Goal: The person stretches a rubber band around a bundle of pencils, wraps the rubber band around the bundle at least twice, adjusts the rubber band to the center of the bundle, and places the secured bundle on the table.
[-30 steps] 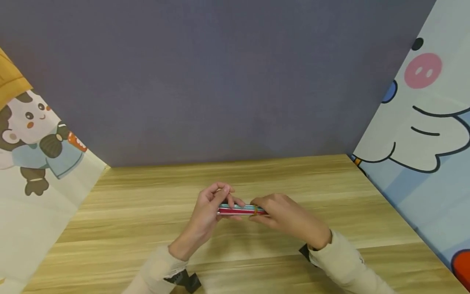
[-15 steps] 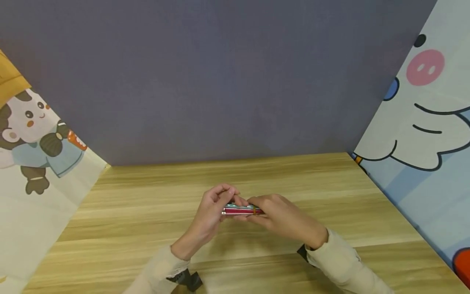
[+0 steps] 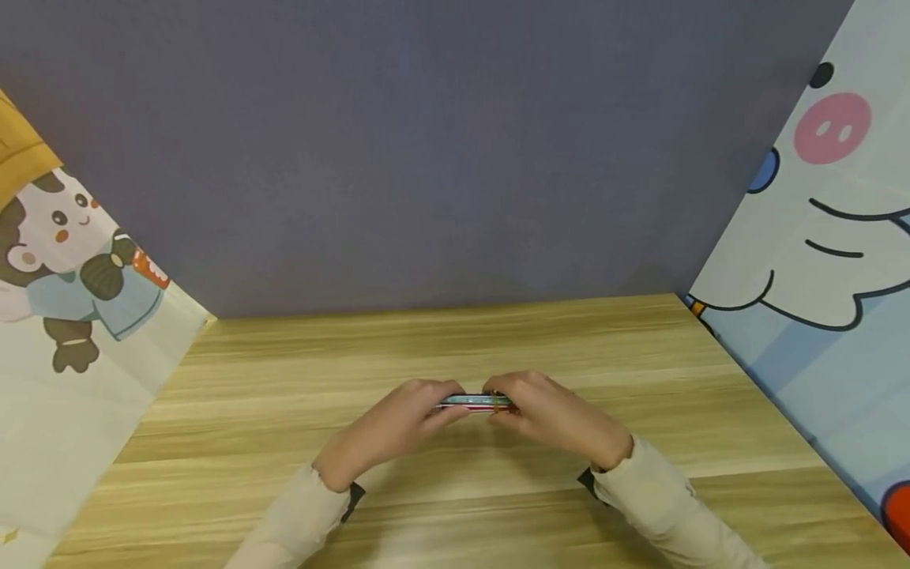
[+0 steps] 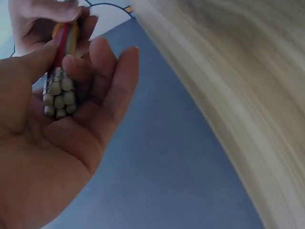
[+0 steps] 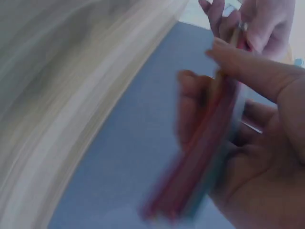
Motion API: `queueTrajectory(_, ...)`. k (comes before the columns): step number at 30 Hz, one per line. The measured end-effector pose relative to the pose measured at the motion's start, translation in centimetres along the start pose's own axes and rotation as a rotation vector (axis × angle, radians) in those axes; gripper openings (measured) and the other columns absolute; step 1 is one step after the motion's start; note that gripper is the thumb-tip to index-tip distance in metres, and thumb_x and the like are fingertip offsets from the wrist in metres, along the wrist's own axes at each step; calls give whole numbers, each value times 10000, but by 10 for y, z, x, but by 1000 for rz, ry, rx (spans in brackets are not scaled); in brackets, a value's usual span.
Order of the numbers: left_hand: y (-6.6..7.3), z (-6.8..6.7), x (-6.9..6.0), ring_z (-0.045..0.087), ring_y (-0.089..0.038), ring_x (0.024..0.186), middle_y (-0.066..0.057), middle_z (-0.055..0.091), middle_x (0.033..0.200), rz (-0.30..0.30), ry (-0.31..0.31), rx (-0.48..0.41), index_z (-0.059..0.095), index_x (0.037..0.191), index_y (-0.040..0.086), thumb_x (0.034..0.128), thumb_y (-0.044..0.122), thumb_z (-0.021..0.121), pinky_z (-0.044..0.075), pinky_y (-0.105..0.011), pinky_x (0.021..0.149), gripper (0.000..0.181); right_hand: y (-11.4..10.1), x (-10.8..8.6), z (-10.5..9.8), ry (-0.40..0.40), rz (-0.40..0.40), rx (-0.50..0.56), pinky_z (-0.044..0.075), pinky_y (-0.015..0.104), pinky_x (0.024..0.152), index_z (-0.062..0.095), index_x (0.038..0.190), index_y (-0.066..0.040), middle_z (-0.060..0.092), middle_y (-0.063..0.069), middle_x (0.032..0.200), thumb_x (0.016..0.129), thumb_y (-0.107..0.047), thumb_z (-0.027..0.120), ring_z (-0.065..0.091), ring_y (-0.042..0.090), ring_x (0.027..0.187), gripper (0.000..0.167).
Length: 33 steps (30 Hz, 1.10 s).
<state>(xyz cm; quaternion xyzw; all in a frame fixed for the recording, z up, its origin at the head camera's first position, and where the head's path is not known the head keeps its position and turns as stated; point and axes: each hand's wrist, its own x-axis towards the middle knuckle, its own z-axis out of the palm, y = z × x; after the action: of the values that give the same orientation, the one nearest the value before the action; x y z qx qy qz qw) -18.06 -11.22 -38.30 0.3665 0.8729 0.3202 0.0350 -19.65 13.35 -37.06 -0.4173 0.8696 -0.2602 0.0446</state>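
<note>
A bundle of pencils point(image 3: 469, 401), some red and some teal, lies level between both hands above the table. A thin yellowish rubber band point(image 3: 496, 401) goes round it near its right end. My left hand point(image 3: 398, 419) holds the left end between thumb and fingers. In the left wrist view, several pale eraser tips point(image 4: 59, 98) show in that palm. My right hand point(image 3: 558, 415) grips the bundle at the rubber band. In the right wrist view, the pencils' other ends point(image 5: 171, 210) stick out past the right hand, blurred.
A light wood-grain table point(image 3: 455, 506) lies beneath the hands. Behind it stands a plain grey panel point(image 3: 455, 158). Cartoon-printed walls flank it, a left wall point(image 3: 92, 442) and a right wall point(image 3: 817, 356).
My left hand has turned over, back upward, and closed its thumb and fingers on the bundle's left end, where it had been half turned up. The right hand has kept its hold.
</note>
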Motion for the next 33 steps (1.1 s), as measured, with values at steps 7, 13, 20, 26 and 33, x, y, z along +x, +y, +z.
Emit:
queueTrajectory(7, -7, 6, 3, 484, -47, 676, 34, 597, 879, -12, 30, 227, 648, 1216, 91, 1045, 279, 526, 462, -193, 572, 282, 19, -7, -16, -97, 137, 17, 457, 230, 546, 692, 1027, -153, 645, -65, 838, 930, -188, 714, 504, 51, 614, 105)
queueTrajectory(13, -10, 9, 2, 475, -76, 711, 35, 548, 908, -62, 34, 287, 574, 1383, 109, 1070, 269, 471, 470, -228, 619, 367, 34, -11, -16, -74, 124, 81, 507, 235, 594, 718, 1100, -179, 716, -30, 968, 923, -288, 715, 603, 77, 693, 207)
queueTrajectory(20, -22, 9, -6, 478, -50, 674, 31, 623, 888, -32, 47, 278, 678, 1253, 83, 989, 215, 635, 456, -197, 571, 298, 53, -23, -8, -97, 182, 118, 354, 209, 476, 741, 936, -198, 555, -73, 650, 929, -345, 704, 383, 31, 507, 152)
queueTrajectory(26, -34, 15, -9, 655, -89, 809, -31, 730, 976, -41, 45, 342, 726, 1148, 62, 931, 212, 713, 569, -241, 703, 263, 71, -27, 4, -86, 132, 144, 317, 181, 473, 759, 956, -162, 471, -97, 590, 934, -182, 711, 313, 4, 483, 56)
queueTrajectory(33, -41, 23, -7, 603, -81, 710, 21, 699, 824, -36, 41, 472, 731, 957, 114, 867, 261, 787, 525, -255, 620, 182, 76, -24, 16, -60, 147, 82, 507, 232, 589, 759, 1074, -147, 706, -50, 927, 903, -180, 744, 562, 36, 681, 175)
